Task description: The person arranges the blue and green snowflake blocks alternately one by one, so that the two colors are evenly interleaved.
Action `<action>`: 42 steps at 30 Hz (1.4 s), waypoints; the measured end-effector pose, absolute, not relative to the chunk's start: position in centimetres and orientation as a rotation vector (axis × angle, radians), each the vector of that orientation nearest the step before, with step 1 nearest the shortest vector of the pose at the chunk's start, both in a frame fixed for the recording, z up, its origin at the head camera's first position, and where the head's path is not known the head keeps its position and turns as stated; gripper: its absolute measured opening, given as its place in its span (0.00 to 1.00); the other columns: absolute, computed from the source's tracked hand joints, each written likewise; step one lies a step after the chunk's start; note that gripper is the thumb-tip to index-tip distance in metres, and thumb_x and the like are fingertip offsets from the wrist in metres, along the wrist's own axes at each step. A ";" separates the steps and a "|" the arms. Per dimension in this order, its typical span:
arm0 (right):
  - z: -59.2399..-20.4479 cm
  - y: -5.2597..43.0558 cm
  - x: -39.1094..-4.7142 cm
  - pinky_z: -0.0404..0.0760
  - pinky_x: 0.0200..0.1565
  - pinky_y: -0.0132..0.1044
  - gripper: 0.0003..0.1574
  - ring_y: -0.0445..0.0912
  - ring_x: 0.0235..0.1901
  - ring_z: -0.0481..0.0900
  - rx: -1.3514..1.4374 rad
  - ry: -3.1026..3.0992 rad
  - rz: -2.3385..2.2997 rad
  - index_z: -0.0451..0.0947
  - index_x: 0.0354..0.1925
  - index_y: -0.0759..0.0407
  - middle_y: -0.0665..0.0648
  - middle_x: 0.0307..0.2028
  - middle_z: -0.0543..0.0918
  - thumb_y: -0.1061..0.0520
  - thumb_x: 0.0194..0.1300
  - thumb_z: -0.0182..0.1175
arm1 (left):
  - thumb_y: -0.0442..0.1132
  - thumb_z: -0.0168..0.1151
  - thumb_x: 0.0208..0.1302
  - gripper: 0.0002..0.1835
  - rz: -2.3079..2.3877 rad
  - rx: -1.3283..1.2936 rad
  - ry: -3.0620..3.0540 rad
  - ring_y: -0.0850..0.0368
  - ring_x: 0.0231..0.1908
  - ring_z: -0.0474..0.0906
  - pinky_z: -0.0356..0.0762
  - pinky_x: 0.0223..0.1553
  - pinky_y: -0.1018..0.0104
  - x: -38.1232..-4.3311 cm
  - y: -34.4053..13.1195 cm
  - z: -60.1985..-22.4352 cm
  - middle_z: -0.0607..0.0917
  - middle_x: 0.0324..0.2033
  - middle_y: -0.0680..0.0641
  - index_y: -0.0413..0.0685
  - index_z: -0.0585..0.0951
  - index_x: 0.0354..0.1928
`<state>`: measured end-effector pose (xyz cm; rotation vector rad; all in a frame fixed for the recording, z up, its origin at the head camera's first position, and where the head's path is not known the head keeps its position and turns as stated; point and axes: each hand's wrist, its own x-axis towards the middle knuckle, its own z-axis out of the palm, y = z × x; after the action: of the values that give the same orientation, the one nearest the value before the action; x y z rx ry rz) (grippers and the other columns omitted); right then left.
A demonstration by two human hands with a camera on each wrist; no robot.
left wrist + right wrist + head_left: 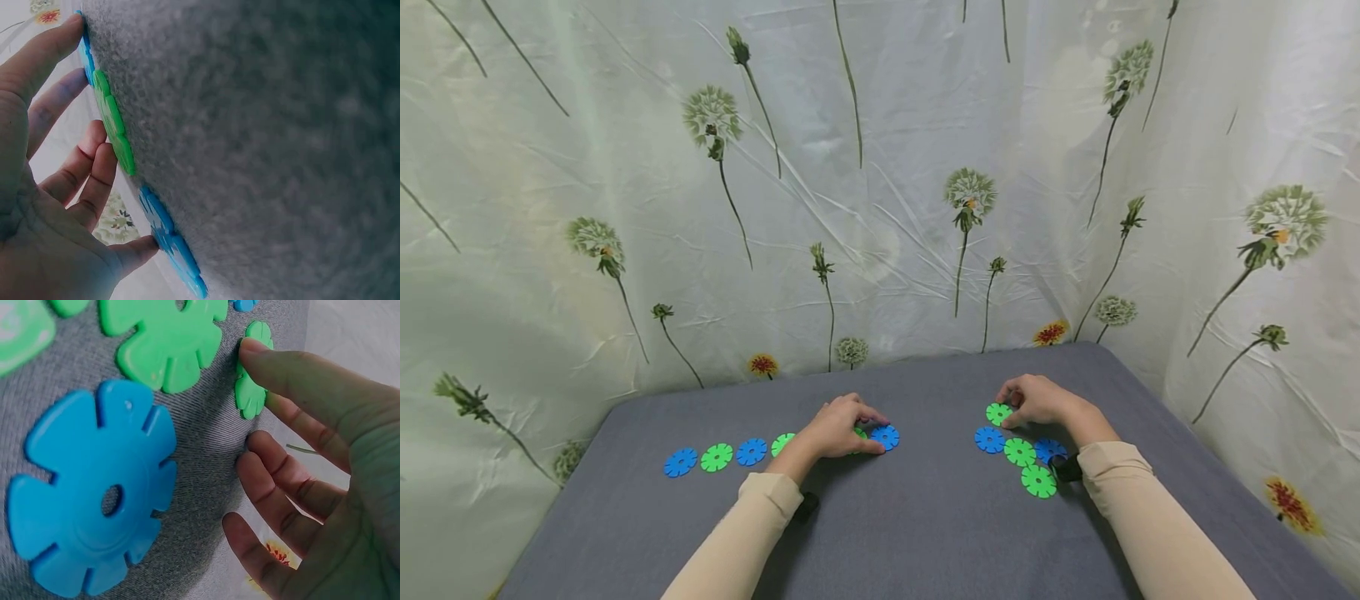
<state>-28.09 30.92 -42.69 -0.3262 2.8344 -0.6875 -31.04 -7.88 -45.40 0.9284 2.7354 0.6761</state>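
My left hand [841,427] holds a blue notched plastic disc [885,437] by its edges, thumb at the near side and index finger at the far side. In the left wrist view, a green disc [114,122] lies beside that blue one, close under the other fingers, and the little finger is right at another blue disc [172,240]. Over on the right, my right hand [1036,402] pinches a green notched disc [998,414] between thumb and index finger. The right wrist view shows this green disc [252,397] tilted, with the remaining fingers loosely bent.
On the grey tabletop [917,517], a row of alternating blue [681,462] and green discs [717,457] runs left of my left hand. Near my right hand lie a blue disc [989,440], two green discs [1038,481] and another blue disc [1049,451]. A flowered curtain [887,208] hangs behind.
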 end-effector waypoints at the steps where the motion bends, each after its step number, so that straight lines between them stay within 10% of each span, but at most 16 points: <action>1: -42.7 30.9 -28.1 0.83 0.50 0.52 0.21 0.53 0.46 0.82 -0.336 2.836 -0.687 0.87 0.50 0.59 0.60 0.45 0.86 0.57 0.61 0.81 | 0.50 0.80 0.63 0.21 0.678 0.928 2.737 0.54 0.47 0.73 0.70 0.56 0.41 -31.0 -7.8 -45.4 0.82 0.49 0.48 0.63 0.91 0.59; 12: -43.5 30.8 -28.0 0.72 0.38 0.42 0.25 0.47 0.32 0.73 -0.350 2.824 -0.819 0.73 0.53 0.61 0.56 0.35 0.78 0.59 0.65 0.75 | 0.48 0.81 0.63 0.20 0.714 0.885 2.742 0.48 0.51 0.78 0.63 0.70 0.24 -30.9 -7.7 -45.5 0.83 0.51 0.47 0.62 0.91 0.57; 42: -43.5 30.9 -28.6 0.73 0.38 0.40 0.25 0.45 0.33 0.73 -0.427 2.842 -0.852 0.82 0.53 0.64 0.54 0.34 0.80 0.56 0.61 0.78 | 0.46 0.82 0.61 0.20 0.740 0.785 2.734 0.42 0.60 0.78 0.53 0.77 0.22 -30.8 -7.4 -45.3 0.83 0.53 0.48 0.60 0.93 0.56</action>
<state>-28.64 30.93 -43.50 -0.4268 2.8420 -0.8522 -30.79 -7.44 -45.33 0.7853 2.7342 0.7403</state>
